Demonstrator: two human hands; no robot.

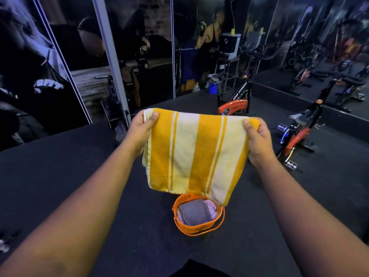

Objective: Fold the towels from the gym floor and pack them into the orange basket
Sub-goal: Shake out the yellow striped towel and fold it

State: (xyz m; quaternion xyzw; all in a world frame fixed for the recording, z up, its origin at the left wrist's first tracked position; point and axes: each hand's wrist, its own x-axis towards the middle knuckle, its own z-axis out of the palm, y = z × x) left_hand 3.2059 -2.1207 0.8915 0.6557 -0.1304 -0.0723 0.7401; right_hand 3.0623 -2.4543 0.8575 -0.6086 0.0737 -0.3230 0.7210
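A yellow and cream striped towel (pixel 196 150) hangs folded in several layers in front of me. My left hand (pixel 140 132) pinches its top left corner, thumb on the front. At the top right corner my right hand (pixel 258 141) grips the towel the same way. Below the towel, on the dark floor, stands the orange basket (pixel 199 229). The towel's lower right corner hangs over the basket's far rim. Inside lie a folded grey towel (pixel 194 213) and a pink striped towel (pixel 211 206) beside it.
Dark gym floor (pixel 79 176) spreads all round the basket. Two red and black exercise bikes stand at the right: one bike (pixel 235 104) behind the towel, the other bike (pixel 299 134) further right. A metal post (pixel 111 56) and wall posters stand at the back.
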